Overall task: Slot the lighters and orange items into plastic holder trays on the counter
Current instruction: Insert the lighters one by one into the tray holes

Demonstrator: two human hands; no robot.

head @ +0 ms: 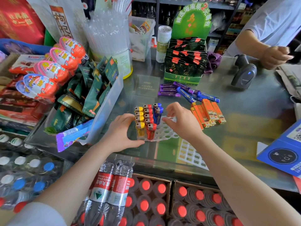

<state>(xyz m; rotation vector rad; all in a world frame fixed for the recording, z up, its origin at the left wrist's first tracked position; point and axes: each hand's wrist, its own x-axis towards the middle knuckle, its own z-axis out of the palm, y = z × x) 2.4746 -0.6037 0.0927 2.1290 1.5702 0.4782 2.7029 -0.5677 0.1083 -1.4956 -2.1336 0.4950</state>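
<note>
Head view: you look down on a glass worktop (pixel 244 111) crowded with shop stock, both of your hands at a clear holder tray (pixel 164 135).
Left hand (pixel 121 132): fingers spread and loose, thumb against the tray's near left corner, gripping nothing; it seems to steady the tray.
Right hand (pixel 180 121): fingers slightly curled over the tray's far right side, apparently empty (whether the fingertips touch the plastic, you cannot tell).
Tray contents: three upright rows of lighters fill the left part, yellow lighters (pixel 139 121) at the left, red lighters (pixel 149 123) in the middle, blue lighters (pixel 157 114) at the far right of the group; the round slots further right are open.
Orange items (pixel 209 114): a flat cluster of slim orange packs lying on the worktop just right of your right hand, not yet slotted.
Other stock: purple and blue sticks (pixel 187 92) lie beyond the orange packs; a green display box (pixel 182 77) of dark sachets stands behind them.
Handling, lighters: likely light, stiff and smooth plastic; pinch each at the metal cap and drop it base first.
Handling, tray: thin and probably flexible, so hold its edge down while pressing anything in, or the standing rows may tip.
Handling, orange packs: likely light and rigid; take one by its long sides.
</note>
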